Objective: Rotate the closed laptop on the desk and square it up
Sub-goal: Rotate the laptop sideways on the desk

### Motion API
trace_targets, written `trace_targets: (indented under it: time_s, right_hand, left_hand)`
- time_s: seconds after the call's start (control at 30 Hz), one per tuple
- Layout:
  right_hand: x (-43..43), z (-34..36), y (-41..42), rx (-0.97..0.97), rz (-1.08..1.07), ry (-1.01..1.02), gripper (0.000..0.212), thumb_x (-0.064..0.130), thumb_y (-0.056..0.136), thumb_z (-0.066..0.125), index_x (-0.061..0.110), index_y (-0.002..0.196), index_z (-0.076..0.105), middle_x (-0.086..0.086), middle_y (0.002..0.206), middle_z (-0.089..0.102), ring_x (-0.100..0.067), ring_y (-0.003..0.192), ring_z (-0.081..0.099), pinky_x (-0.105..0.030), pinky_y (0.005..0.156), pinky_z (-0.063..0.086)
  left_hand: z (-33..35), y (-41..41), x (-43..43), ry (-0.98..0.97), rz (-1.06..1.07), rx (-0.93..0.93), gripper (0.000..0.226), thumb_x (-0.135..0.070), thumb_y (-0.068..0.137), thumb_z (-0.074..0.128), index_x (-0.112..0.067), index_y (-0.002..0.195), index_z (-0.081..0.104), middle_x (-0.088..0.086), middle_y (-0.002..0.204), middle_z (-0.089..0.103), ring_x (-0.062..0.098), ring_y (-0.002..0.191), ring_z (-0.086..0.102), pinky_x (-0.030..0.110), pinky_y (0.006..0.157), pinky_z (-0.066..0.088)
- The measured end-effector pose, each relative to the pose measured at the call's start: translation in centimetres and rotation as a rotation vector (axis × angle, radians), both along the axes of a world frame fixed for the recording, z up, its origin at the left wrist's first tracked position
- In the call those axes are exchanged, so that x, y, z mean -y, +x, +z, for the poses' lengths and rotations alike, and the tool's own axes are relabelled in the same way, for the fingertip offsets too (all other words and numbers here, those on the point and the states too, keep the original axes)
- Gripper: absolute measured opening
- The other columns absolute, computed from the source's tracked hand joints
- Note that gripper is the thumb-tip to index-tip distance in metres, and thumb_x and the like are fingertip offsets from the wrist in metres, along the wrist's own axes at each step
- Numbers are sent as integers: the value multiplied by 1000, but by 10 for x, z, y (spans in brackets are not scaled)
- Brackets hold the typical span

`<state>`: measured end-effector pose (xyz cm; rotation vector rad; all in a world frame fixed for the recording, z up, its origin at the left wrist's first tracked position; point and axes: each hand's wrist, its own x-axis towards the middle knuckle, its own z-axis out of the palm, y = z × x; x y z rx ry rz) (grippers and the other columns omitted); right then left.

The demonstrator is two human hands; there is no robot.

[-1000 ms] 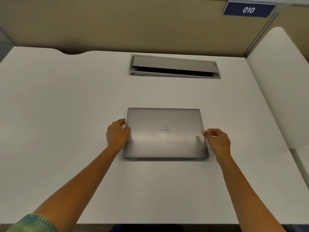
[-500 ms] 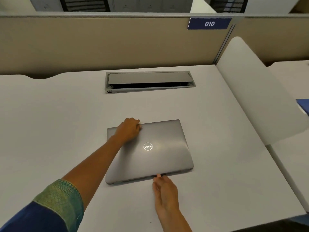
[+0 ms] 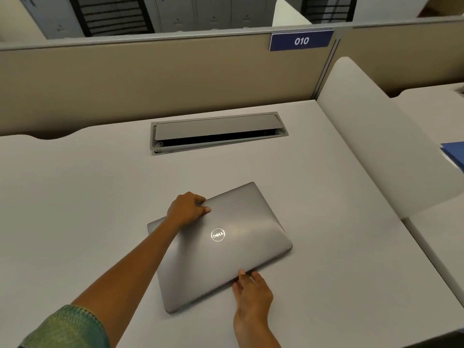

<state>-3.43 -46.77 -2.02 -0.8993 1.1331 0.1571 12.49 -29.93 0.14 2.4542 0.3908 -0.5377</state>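
Light: even, soft, indoor, from above; moderately bright, nothing blown out.
Glare: a pale sheen on the laptop [image 3: 238,237] lid, right of its glowing logo [image 3: 217,234].
Shadows: faint and soft; a thin dark line under the laptop's lower right edge, a dim patch beneath the left forearm [image 3: 130,270].
Sharpness: centre fairly crisp, the sign [image 3: 300,41] at upper right readable; slight softness overall.
Distortion: wide-angle bowing, the partition [image 3: 150,79] top curving, the desk [image 3: 75,197] edges splaying toward the corners.
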Motion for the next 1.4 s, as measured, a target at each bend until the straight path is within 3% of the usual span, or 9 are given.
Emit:
trace_targets:
  time_s: [0.17,0.27,0.4,0.67,0.9,1.13,1.23,1.3,1.4]
  right_hand:
    - [21,-5,25,80,184,-170,23,-4,78,69,7,98,66,-11,87,69,-30,85,65,-49,91,53]
    - [33,-11,52,112,310,-278,21,-1,73,71,18,82,69,-12,87,74,-36,90,70,-54,91,53]
    - [52,-2,94,145,519,-352,28,-1,74,70,12,99,72,-16,98,74,-35,94,69,-49,92,54]
    - [67,10,147,125,806,-483,39,-1,78,70,3,116,67,-18,114,70,-31,106,65,-42,99,51]
    - [67,9,149,120,827,-526,39,-3,77,71,0,116,66,-20,115,68,-31,103,65,-32,83,53]
    - [67,9,148,121,849,-621,30,-1,76,73,-1,105,71,-21,107,71,-27,87,65,-34,81,56]
    - [67,17,133,152,818,-624,29,1,79,69,-12,105,65,-32,112,65,-31,89,64,-44,95,51]
    - [63,26,106,221,710,-667,20,5,84,64,2,102,70,-22,112,68,-30,104,63,-40,100,48]
    - [52,35,46,302,486,-616,16,6,87,63,20,90,68,-8,104,69,-21,101,62,-32,90,50]
  left_hand:
    - [2,-31,-19,-70,223,0,28,-34,82,68,-19,106,72,6,104,72,30,108,62,33,84,45]
    - [-2,-53,-28,-131,366,-13,42,-33,81,69,-20,121,65,5,117,69,29,110,61,34,90,46]
    - [-13,-78,-32,-272,498,-36,49,-28,81,71,-13,126,61,11,125,65,31,110,61,42,99,49]
    - [-27,-104,-18,-479,648,-36,48,-16,85,68,-4,130,55,18,124,64,37,105,63,50,93,54]
    - [-30,-106,-16,-435,650,-3,44,-15,87,65,-6,129,57,17,122,65,32,97,65,47,91,55]
    - [-23,-107,-19,-375,595,0,42,-15,83,70,-4,123,62,16,114,69,30,89,68,44,90,56]
    - [-9,-96,-21,-245,434,2,47,-24,84,69,-5,125,60,13,123,66,31,109,63,37,97,48]
    - [1,-80,-19,-143,356,85,53,-30,88,63,-8,134,51,12,135,58,31,123,55,39,102,43]
    - [10,-50,-15,-73,224,233,51,-28,92,55,-13,140,44,10,145,47,29,131,48,37,107,38]
